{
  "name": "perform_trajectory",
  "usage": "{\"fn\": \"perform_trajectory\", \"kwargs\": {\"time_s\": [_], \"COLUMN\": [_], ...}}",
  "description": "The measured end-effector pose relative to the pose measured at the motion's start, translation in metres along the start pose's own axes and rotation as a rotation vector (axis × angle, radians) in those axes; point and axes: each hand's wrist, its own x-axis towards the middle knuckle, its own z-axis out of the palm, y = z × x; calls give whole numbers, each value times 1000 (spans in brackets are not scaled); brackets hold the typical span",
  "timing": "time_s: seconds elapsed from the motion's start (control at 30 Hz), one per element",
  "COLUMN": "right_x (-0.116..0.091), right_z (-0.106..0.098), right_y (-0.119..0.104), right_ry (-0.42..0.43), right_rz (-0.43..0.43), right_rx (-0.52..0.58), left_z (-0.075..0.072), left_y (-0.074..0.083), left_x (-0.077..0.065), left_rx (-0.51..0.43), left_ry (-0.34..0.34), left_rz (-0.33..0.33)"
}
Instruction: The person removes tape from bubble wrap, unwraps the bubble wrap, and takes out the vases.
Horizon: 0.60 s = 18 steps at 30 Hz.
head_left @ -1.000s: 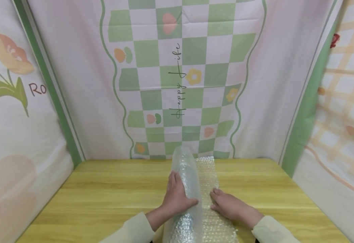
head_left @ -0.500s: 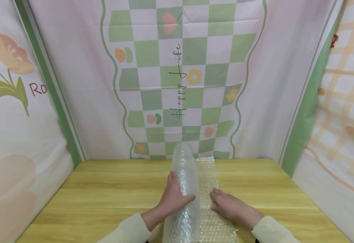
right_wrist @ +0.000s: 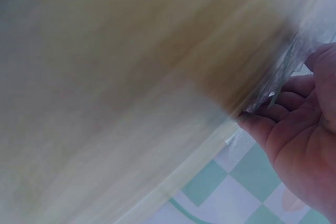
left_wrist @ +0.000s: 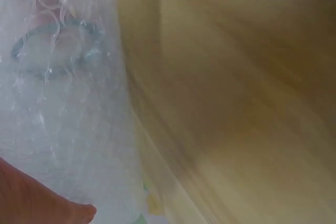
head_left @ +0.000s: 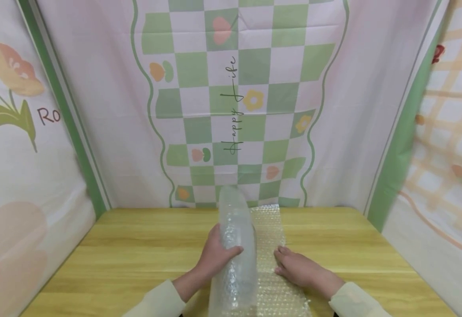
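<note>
A thick roll of clear bubble wrap (head_left: 236, 268) stands lengthwise at the middle of the table in the head view. A flat strip of bubble wrap (head_left: 268, 233) extends from its right side. My left hand (head_left: 215, 259) grips the roll from the left, its thumb lying over the top. In the left wrist view, a bluish-green oval ring (left_wrist: 58, 45) shows blurrily through the wrap; what it is cannot be told. At the strip's right edge, my right hand (head_left: 300, 266) holds the film between thumb and curled fingers, as the right wrist view shows.
The wood-grain table (head_left: 135, 246) spreads out on both sides of the wrap. Behind it hangs a green-and-white checked cloth (head_left: 250, 127). Printed cloths also hang at the left (head_left: 16, 176) and right (head_left: 445, 167).
My left hand and the roll have shifted left, and the roll's far end leans left. More of the flat strip shows beside it. My right hand has stayed in place.
</note>
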Motion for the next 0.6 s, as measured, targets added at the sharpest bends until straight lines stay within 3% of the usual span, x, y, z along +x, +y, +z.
{"fn": "perform_trajectory", "kwargs": {"time_s": [0.37,0.6], "right_x": [1,1], "right_z": [0,0], "right_y": [0,0], "right_ry": [-4,-6], "right_rz": [0,1], "right_rx": [-5,0], "left_z": [-13,-18], "left_y": [-9,-17], "left_x": [3,2], "left_rx": [-116,-96], "left_ry": [-29,-56], "left_rz": [10,7]}}
